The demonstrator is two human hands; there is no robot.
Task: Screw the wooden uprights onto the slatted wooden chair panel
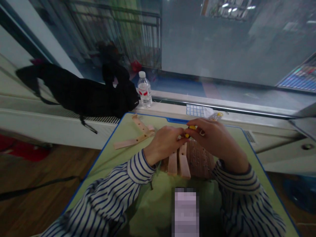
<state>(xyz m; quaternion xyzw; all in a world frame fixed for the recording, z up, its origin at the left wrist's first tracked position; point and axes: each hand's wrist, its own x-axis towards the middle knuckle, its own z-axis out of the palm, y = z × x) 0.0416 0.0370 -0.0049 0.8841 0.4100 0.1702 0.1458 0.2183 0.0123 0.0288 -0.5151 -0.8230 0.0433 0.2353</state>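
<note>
My right hand (209,135) is closed round a small yellow-and-black handle (192,127), which looks like a screwdriver's; the tool's tip is hidden. Meeting it from the left, my left hand (166,141) has its fingers pinched together close to the handle, and what they hold is hidden. Below the hands, two pale wooden strips (184,161) with holes lie side by side, their far ends covered by my fingers. They rest on or against a brown board with a pitted surface (201,161).
More jointed wooden strips (142,133) lie at the table's back left. The blue-edged table (111,164) stands against a window sill. On the sill are a black bag (86,95), a water bottle (145,90), a blue-gridded sheet (195,110) and a clear plastic bag (216,116). A pixelated patch covers the front middle.
</note>
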